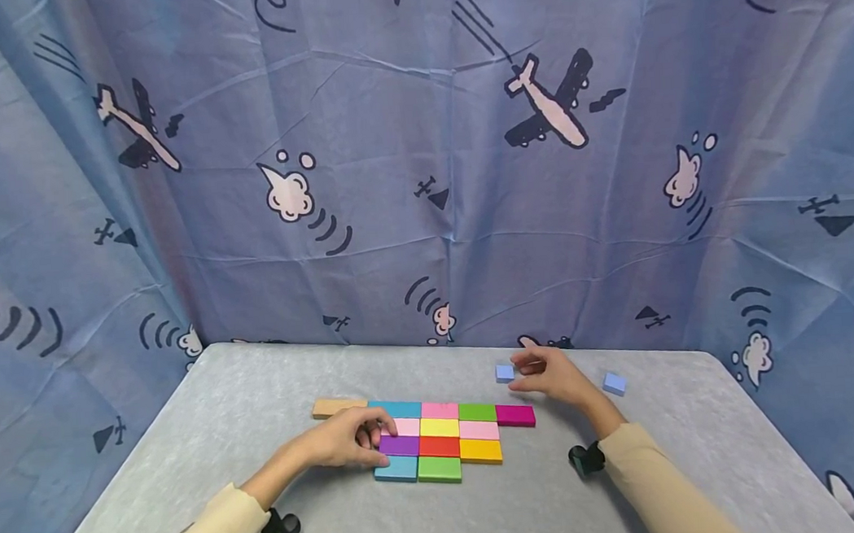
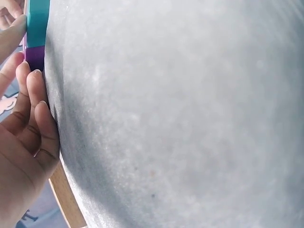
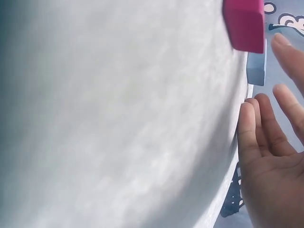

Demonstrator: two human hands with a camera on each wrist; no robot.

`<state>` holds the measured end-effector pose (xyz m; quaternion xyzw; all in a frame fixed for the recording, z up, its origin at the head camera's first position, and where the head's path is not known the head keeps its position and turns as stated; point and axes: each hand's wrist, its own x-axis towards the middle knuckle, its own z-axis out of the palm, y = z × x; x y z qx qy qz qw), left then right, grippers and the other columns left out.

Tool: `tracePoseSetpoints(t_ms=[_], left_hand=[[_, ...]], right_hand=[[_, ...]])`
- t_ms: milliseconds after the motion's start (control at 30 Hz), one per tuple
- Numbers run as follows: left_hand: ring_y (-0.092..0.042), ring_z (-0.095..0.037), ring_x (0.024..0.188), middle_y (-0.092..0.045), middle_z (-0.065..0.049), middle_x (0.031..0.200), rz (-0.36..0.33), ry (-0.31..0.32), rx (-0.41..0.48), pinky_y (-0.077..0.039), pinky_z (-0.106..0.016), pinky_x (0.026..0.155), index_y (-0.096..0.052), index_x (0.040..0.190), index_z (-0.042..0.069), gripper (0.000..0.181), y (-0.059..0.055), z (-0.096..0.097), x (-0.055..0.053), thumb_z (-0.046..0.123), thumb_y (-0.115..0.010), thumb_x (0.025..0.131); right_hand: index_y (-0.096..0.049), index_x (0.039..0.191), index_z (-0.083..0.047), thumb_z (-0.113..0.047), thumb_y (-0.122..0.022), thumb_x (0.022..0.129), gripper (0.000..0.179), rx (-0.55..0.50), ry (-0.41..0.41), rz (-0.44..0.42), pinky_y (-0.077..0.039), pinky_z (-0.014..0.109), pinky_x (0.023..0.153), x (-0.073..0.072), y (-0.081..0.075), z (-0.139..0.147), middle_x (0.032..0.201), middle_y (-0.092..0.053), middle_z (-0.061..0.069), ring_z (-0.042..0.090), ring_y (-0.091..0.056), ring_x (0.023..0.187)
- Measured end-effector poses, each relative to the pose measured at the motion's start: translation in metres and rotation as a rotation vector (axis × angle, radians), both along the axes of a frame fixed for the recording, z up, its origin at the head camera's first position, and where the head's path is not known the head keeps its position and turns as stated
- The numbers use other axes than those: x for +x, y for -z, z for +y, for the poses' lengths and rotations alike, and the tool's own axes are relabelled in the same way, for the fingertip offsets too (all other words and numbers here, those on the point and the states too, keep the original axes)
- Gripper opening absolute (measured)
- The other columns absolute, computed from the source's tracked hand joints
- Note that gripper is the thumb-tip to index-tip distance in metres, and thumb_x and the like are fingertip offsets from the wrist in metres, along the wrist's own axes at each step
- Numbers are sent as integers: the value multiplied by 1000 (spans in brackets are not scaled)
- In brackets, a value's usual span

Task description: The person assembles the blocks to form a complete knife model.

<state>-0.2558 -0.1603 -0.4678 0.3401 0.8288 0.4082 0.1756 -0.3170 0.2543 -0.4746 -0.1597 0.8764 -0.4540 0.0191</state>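
Note:
Flat coloured blocks lie side by side in a patchwork in the middle of the table. My left hand [image 1: 345, 440] is at its left side, with the thumb at the lower blue block [image 1: 397, 470] and the index finger over the pale pink block [image 1: 406, 425]. Beside these fingers sits a purple block [image 1: 400, 446], seen in the left wrist view too. My right hand [image 1: 553, 375] is just right of a small light blue block [image 1: 504, 373], thumb and fingers spread apart with nothing between them. A magenta block [image 1: 517, 416] ends the patchwork's top row.
A second light blue block [image 1: 614, 383] lies right of my right hand. At the top row's left end is a tan wooden block [image 1: 336, 406]. The grey-white table [image 1: 673, 447] backs onto a hanging blue curtain [image 1: 390, 138] printed with planes.

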Motion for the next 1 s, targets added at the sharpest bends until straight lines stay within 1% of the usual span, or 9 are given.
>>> tracePoseSetpoints(t_ms=[100, 200, 333, 467, 600, 700, 833, 1000], left_hand=[[-54, -11, 74, -56, -5, 87, 4, -3, -3, -48, -28, 69, -66, 110, 13, 31, 0, 0, 0, 13, -85, 85], [-54, -12, 74, -57, -6, 88, 1, -4, -7, -48, -28, 69, -66, 110, 14, 31, 0, 0, 0, 14, -85, 86], [-54, -12, 74, -57, -7, 88, -16, -3, -3, -48, -28, 69, -65, 110, 14, 31, 0, -1, 1, 14, -85, 86], [-55, -12, 74, -57, -7, 88, -13, 2, 2, -48, -27, 69, -65, 110, 14, 31, 0, 0, 1, 14, -85, 86], [-55, -12, 74, -57, -6, 88, -9, 5, 4, -48, -27, 69, -66, 110, 14, 31, 1, 0, 0, 14, -85, 86], [-55, -12, 74, -57, -6, 88, -10, 4, 3, -48, -28, 69, -66, 111, 15, 31, 1, 0, 0, 14, -85, 86], [-55, -12, 74, -57, -6, 88, -13, 6, 4, -48, -28, 69, -65, 111, 15, 31, 2, -1, -1, 14, -84, 86], [-55, -12, 74, -57, -6, 88, -24, 11, 18, -48, -27, 69, -66, 111, 14, 31, 2, -1, -1, 13, -84, 86]], right_hand=[[-67, 122, 7, -13, -87, 84, 48, 14, -3, 1, -52, 40, 91, -4, 0, -4, 133, -57, 26, 34, -62, 104], [-69, 117, 6, -10, -87, 83, 42, 33, -1, 14, -53, 38, 88, -7, -1, -9, 117, -62, 20, 32, -62, 99], [-72, 108, 4, 1, -85, 81, 31, 50, 14, 38, -54, 38, 85, -7, -1, -15, 106, -65, 15, 29, -62, 90], [-72, 105, 4, 4, -84, 80, 27, 71, 27, 49, -55, 39, 84, -6, -2, -17, 96, -68, 12, 26, -62, 85], [-72, 104, 4, 3, -84, 81, 26, 80, 25, 73, -54, 39, 81, -1, -3, -14, 95, -68, 12, 26, -62, 85], [-71, 104, 5, 3, -83, 81, 26, 80, 7, 106, -55, 38, 79, 4, -4, -8, 96, -68, 14, 28, -64, 86], [-71, 106, 6, 3, -82, 83, 26, 62, -20, 115, -55, 33, 78, 10, -6, 1, 99, -68, 15, 28, -65, 86], [-71, 108, 4, 2, -82, 84, 26, 54, -46, 101, -54, 29, 78, 17, -11, 8, 101, -69, 12, 25, -63, 86]])
